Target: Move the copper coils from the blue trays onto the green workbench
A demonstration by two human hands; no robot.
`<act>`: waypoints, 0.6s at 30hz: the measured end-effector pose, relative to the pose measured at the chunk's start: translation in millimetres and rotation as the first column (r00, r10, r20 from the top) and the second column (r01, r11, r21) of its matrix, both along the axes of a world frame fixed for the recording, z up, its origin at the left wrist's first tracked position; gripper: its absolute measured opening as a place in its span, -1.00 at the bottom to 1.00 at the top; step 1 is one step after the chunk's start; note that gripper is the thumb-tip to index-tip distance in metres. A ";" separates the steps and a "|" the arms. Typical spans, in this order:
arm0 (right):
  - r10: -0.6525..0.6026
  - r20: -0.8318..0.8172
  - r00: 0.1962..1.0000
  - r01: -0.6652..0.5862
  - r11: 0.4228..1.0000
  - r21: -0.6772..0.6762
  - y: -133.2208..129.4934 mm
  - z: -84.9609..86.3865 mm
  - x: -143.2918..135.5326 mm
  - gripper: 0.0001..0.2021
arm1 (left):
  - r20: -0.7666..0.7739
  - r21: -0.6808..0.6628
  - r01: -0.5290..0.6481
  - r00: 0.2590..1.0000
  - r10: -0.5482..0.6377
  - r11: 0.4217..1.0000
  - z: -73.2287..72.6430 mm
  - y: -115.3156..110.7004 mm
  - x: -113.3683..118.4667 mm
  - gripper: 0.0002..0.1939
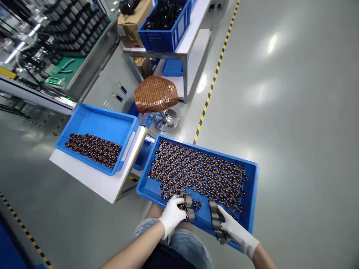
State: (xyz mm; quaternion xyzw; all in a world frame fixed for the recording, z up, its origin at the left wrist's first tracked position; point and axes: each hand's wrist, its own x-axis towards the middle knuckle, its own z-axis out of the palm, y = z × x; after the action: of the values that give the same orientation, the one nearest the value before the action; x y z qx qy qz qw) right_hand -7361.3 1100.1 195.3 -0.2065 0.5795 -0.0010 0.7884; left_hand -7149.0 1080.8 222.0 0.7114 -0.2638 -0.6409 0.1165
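My left hand [172,215], in a white glove, is closed around a few small ring-shaped wound stators [190,214] with grey outer sides. In my white-gloved right hand [235,227] is a row of several stators [214,220], stacked side by side and gripped along their length. Both hands are over the near side of a large blue tray [254,190]. Rows of copper-and-black wound stators [193,168] lie flat in it, ring ends up. One single stator [196,204] sits between my hands. My fingertips are partly hidden behind the parts.
At left, a second blue tray [101,117] with more stators stands on a white table [103,186]. Beyond are a brown-seated stool [156,94], a blue crate [159,41] of black parts on a bench, and a workstation with pliers [66,66]. Yellow-black tape [211,86] marks the floor.
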 end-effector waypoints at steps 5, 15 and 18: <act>-0.151 -0.037 0.988 0.144 0.980 -0.140 -12.3 -8.5 26.6 -0.24 | -0.131 0.058 -0.425 0.894 0.429 0.903 50.0 -10.4 86.0 -0.52; 0.069 0.232 0.970 0.072 0.832 -0.550 -164.0 33.1 326.1 -0.37 | 0.250 -0.224 -0.345 0.884 0.396 0.911 80.1 -61.6 335.9 -0.40; 0.147 -0.011 0.989 -0.092 0.555 -0.827 -213.7 43.3 428.8 -0.44 | 0.490 -0.424 0.006 0.843 0.224 0.906 72.5 -116.2 401.2 -0.43</act>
State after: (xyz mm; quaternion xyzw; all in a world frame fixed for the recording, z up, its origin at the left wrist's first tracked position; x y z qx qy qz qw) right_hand -6932.5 886.4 238.6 -0.5893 0.4729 -0.2239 0.6156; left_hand -6747.8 964.6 294.5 0.8331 -0.3720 -0.3432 0.2230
